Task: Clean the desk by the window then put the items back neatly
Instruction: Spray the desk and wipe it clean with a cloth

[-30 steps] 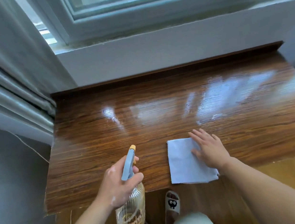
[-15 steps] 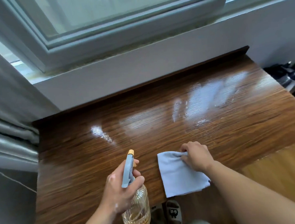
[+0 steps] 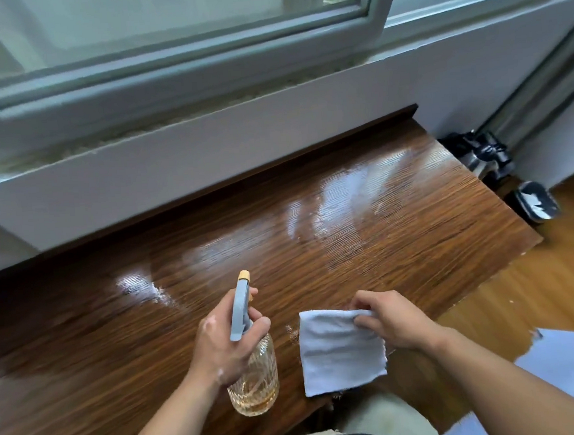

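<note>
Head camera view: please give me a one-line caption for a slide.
At a wooden desk below a window, the left hand holds a spray bottle and the right hand pinches a pale cloth.

A hand could pass over the glossy brown wood-grain desk top (image 3: 281, 252) from 9 o'clock through 12 to 2 o'clock. The white wall under the window (image 3: 205, 162) closed its far edge. Near 6 o'clock the left hand (image 3: 223, 346) gripping a ribbed clear glass spray bottle (image 3: 254, 384) and, beside it, the right hand (image 3: 390, 322) pinching a pale blue cloth (image 3: 337, 354) stood in the way.
</note>
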A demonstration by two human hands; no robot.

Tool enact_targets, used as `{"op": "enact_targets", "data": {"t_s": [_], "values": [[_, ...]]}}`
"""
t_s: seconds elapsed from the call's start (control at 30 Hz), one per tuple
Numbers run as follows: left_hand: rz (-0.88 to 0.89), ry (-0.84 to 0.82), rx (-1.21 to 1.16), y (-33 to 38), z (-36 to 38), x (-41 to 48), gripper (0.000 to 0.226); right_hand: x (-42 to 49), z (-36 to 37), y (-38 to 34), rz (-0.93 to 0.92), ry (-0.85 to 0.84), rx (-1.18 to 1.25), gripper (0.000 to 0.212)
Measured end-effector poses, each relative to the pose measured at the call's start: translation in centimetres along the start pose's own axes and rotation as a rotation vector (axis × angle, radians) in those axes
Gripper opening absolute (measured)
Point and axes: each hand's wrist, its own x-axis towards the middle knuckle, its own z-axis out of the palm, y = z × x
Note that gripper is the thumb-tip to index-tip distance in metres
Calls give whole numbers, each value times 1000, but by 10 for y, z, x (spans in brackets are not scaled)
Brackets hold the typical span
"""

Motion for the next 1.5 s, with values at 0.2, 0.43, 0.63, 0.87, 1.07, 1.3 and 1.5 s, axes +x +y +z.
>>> {"op": "enact_targets", "data": {"t_s": [0.2,0.43,0.63,0.87,1.07,1.3,1.5], "values": [[43,-20,28,17,15,38,36,5,-30,39,85,112,67,7],[0,57,75,51,46,73,35,60,-58,96,65,62,65,12],[-155,160,56,76,69,77,37,110,-63,119,0,-56,14,9],[-272,317,60,90,96,72,33,142,-86,118,-197,-325,3,20],[-320,429,47,101,90,45,32,144,-130,70,-421,-271,28,10],[-334,501,-11,91,74,-5,40,115,-135,19,-691,-59,-100,12],[-363,500,-37,57,68,-54,30,76,-37,36,-555,-66,-206,19]]}}
